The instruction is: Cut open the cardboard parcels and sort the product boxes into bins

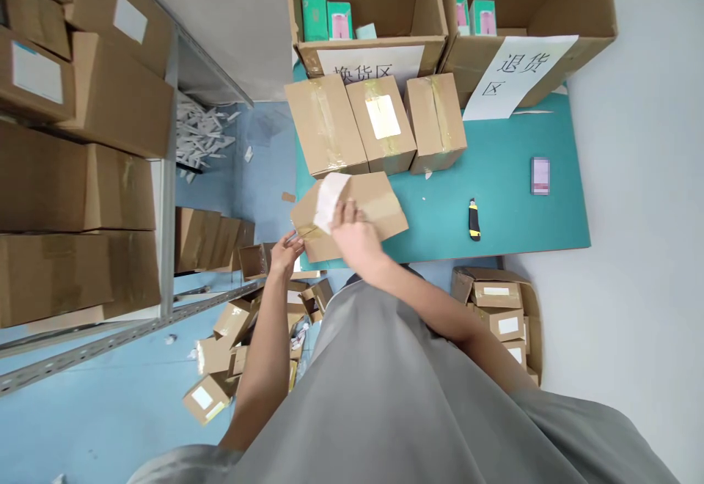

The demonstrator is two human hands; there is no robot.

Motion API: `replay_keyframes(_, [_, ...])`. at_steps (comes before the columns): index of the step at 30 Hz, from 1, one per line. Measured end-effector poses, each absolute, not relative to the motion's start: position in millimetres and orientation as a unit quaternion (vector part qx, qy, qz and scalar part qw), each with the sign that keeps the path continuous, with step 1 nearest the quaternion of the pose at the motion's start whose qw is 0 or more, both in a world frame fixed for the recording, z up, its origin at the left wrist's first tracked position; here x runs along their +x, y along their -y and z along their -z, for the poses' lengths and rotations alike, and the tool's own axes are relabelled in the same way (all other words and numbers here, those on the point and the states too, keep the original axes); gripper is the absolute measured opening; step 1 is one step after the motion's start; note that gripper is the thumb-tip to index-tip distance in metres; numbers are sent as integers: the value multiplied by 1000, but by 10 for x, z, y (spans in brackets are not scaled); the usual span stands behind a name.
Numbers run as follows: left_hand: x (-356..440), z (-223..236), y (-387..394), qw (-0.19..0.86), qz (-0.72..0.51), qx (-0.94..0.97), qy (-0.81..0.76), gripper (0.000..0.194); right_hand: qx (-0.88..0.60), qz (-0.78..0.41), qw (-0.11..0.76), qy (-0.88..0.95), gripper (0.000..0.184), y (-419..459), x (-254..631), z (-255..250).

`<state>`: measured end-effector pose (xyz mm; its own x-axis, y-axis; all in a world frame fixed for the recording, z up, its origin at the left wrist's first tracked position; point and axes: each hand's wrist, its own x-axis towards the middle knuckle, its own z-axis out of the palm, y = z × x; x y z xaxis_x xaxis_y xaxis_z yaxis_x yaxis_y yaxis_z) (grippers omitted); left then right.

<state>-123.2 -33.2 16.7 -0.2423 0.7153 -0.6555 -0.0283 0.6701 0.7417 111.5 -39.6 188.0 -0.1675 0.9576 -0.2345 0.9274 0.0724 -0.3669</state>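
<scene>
A cardboard box (385,213) with tape along it lies at the table's front edge, slightly turned. My left hand (287,254) grips its left end, thumb and fingers at the corner. Over the box, my right hand (356,238) is closed on a white paper label (331,198), which is lifted and curled above the cardboard. Whether part of the label still sticks to the box is hidden by the hand. Just behind stand three taped boxes: a left one (325,125), a middle one (374,136) with a white label, and a right one (435,121).
On the green table (511,176) lie a yellow-black box cutter (474,220) and a small pale pack (540,176). Two open cartons with paper signs, a left carton (379,0) and a right carton (550,7), stand behind. Shelved boxes (115,95) rise at left; boxes (220,356) litter the floor.
</scene>
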Motion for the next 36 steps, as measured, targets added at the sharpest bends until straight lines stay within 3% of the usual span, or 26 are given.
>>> replay_keyframes(7, [-877,-86,150,594,-344,307,-659,67,-690,-292,221,625,53,386,2780,-1167])
replay_keyframes(9, [-654,-117,97,585,-347,357,-640,73,-687,-336,288,576,68,381,3104,-938])
replay_keyframes(12, [-371,-188,52,557,-331,418,-637,76,-698,-365,309,533,89,367,3452,-702])
replay_keyframes(18, [-193,-281,188,515,-387,443,-623,76,-679,-398,392,477,69,497,3749,-566])
replay_keyframes(22, [-198,-207,513,493,-391,391,-672,73,-709,-407,393,421,61,829,3676,-472])
replay_keyframes(31, [-158,-83,991,491,-370,340,-712,56,-755,-383,363,389,61,1396,3474,-413])
replay_keyframes(36, [-151,-211,702,469,-373,375,-707,69,-752,-387,345,407,64,1088,3558,-491])
